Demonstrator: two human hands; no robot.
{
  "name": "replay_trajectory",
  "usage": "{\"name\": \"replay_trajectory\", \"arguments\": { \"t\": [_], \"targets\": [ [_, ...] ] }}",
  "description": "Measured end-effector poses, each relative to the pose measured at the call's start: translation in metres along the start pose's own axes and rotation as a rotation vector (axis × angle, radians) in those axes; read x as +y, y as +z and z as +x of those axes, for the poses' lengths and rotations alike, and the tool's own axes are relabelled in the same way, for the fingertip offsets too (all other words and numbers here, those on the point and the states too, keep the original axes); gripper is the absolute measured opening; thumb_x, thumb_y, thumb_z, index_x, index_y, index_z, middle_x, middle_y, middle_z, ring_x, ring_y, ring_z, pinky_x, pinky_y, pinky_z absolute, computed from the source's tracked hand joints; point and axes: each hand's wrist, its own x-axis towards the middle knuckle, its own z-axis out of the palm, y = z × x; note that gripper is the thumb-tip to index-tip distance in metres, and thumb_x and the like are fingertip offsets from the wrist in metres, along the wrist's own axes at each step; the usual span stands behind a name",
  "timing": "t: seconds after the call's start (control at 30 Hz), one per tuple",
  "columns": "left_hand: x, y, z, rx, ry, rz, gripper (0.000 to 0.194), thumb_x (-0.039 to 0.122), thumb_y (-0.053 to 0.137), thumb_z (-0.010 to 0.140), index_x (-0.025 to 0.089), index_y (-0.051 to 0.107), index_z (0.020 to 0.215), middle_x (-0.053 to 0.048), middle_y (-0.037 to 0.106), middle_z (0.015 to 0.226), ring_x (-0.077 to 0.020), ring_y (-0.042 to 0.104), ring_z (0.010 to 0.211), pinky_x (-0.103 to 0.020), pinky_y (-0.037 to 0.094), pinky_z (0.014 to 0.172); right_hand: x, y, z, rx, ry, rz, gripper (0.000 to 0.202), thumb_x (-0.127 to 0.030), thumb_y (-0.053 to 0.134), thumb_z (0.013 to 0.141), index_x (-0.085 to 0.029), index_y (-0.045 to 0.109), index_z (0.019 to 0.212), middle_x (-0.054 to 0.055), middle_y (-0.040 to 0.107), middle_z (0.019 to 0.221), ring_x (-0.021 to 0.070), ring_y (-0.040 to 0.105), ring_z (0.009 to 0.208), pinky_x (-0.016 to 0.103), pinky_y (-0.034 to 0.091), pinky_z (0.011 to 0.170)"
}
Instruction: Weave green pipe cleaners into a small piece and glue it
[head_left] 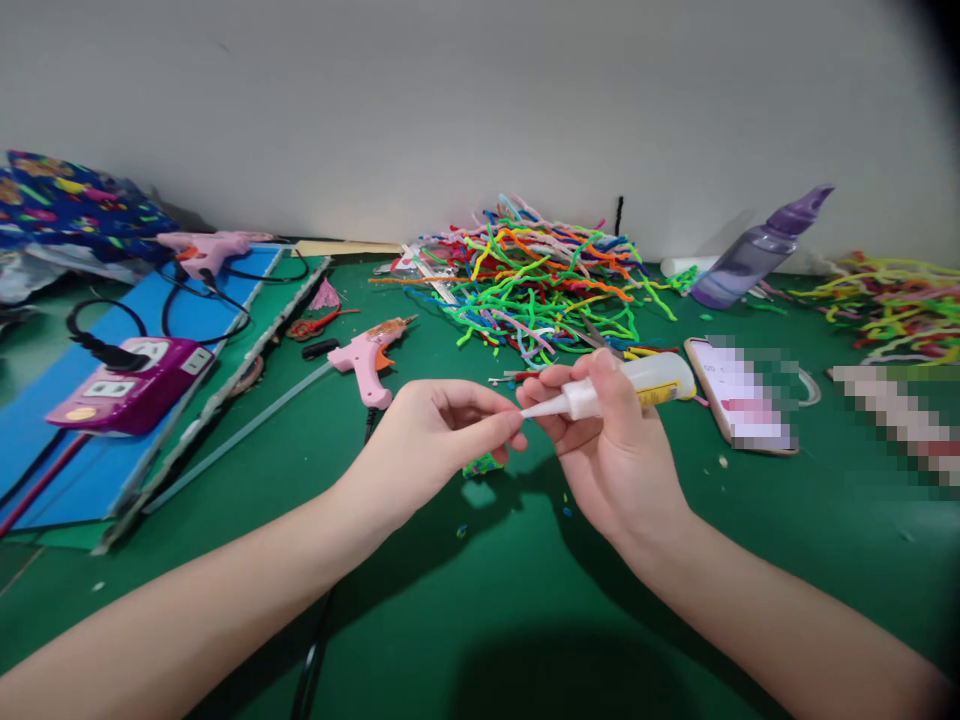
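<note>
My right hand (619, 450) is wrapped round a small white glue bottle (652, 383) with a yellow label. The bottle lies nearly level, and its tapered nozzle points left. At the nozzle's tip my left hand (442, 430) is closed in a pinch, thumb against forefinger. Whatever sits in that pinch is hidden or too small to name. Below my left fingertips, a green speckled piece (482, 465) shows in part. Just beyond my left hand lies a pink hot glue gun (367, 360) with a long glue stick in its back.
A heap of coloured pipe cleaners (536, 275) lies against the wall, with another bundle (892, 300) at right. A purple water bottle (754, 255) leans near a phone (739, 395). Leftward are a magenta power strip (139, 385) and a second glue gun (210, 250). Cords cross the green table (420, 620).
</note>
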Motion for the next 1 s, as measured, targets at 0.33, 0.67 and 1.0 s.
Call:
{"name": "replay_trajectory", "arguments": {
  "t": [0.33,0.67,1.0],
  "targets": [
    [0.0006,0.0005,0.0023,-0.021,-0.021,0.013,0.013,0.026,0.064,0.072,0.015,0.061,0.066,0.004,0.055,0.052,-0.0082,0.048,0.051,-0.020,0.038,0.052,-0.0006,0.0004,-0.0033,-0.069,-0.050,-0.033,0.015,-0.034,0.068,0.076,-0.021,0.059,0.075,-0.003,0.069,0.069,0.0146,0.069,0.066,0.027,0.056,0.062],
    [-0.0024,0.0020,0.0014,-0.056,-0.003,0.025,0.014,0.027,0.063,0.072,0.016,0.057,0.068,0.005,0.045,0.057,-0.0071,0.037,0.053,-0.019,0.027,0.049,-0.0032,0.0010,-0.0019,0.042,0.223,0.086,0.025,-0.042,0.074,0.069,-0.019,0.061,0.071,-0.002,0.070,0.067,0.0136,0.070,0.066,0.023,0.058,0.062],
    [-0.0041,-0.0013,0.0045,-0.144,0.006,-0.006,0.016,0.029,0.063,0.072,0.016,0.055,0.067,0.005,0.042,0.056,-0.0072,0.034,0.052,-0.020,0.024,0.049,-0.0024,-0.0009,0.0032,0.101,0.386,0.173,0.031,-0.045,0.073,0.069,-0.017,0.059,0.068,-0.001,0.069,0.066,0.0120,0.069,0.061,0.018,0.058,0.056]
  ]
}}
